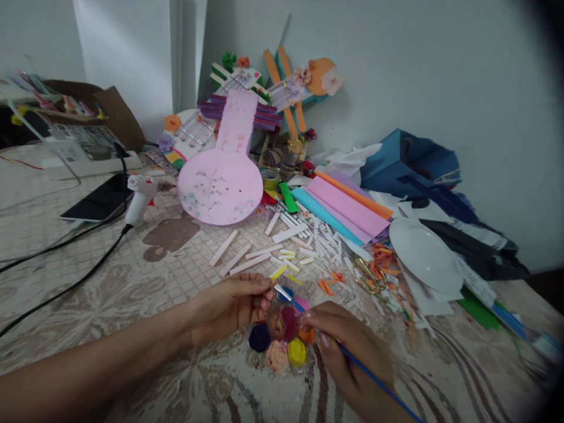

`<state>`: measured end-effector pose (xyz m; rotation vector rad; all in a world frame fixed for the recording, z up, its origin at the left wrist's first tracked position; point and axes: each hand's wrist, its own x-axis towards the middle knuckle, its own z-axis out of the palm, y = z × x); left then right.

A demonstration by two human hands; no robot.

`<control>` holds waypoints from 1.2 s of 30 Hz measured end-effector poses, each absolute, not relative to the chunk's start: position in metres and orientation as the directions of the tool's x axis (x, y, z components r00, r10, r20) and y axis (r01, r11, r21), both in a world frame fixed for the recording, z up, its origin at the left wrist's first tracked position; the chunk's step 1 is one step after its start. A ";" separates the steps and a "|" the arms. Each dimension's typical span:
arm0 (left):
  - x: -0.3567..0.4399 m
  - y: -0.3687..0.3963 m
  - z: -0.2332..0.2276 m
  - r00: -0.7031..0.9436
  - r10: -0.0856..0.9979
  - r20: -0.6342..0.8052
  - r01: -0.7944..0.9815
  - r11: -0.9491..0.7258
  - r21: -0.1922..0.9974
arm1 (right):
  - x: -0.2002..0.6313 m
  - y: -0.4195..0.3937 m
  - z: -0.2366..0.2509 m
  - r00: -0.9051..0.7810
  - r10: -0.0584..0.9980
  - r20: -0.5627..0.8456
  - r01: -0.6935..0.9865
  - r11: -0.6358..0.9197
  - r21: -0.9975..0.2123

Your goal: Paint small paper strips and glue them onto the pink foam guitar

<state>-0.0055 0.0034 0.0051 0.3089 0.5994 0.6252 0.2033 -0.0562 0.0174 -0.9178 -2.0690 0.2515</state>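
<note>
My left hand [235, 305] pinches a small yellow paper strip [278, 272] at its fingertips, just above a round paint palette [282, 343] with several coloured wells. My right hand [348, 343] rests beside the palette and grips a blue-handled paintbrush [374, 382], whose pale tip points up toward the yellow strip. Both hands are close together over the patterned tablecloth.
White and yellow paper strips [264, 252] lie scattered beyond the hands. A pink paddle-shaped cutout [222, 182], a glue gun [138, 200] with black cord, a phone [99, 200], coloured paper sheets [343, 205], gold scissors [368, 276] and a white plate [425, 255] surround them. A wall stands behind.
</note>
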 end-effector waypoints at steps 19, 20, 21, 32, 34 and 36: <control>-0.005 0.005 0.006 0.670 0.616 -0.415 -0.434 0.778 0.454 | 0.207 -0.056 0.015 -0.300 0.718 0.628 0.563 0.665 -0.491; -0.005 0.005 0.006 0.674 0.616 -0.408 -0.431 0.777 0.459 | 0.207 -0.056 0.015 -0.330 0.704 0.629 0.550 0.685 -0.478; -0.006 0.005 0.006 0.677 0.616 -0.403 -0.428 0.775 0.464 | 0.207 -0.056 0.014 -0.343 0.697 0.629 0.548 0.693 -0.469; -0.006 0.006 0.004 0.687 0.614 -0.389 -0.416 0.771 0.482 | 0.209 -0.056 0.015 -0.344 0.689 0.638 0.542 0.701 -0.464; -0.006 0.007 0.004 0.693 0.607 -0.390 -0.412 0.777 0.477 | 0.208 -0.055 0.015 -0.296 0.704 0.646 0.572 0.672 -0.470; -0.006 0.007 0.004 0.687 0.606 -0.401 -0.411 0.779 0.474 | 0.209 -0.055 0.014 -0.235 0.727 0.645 0.594 0.633 -0.497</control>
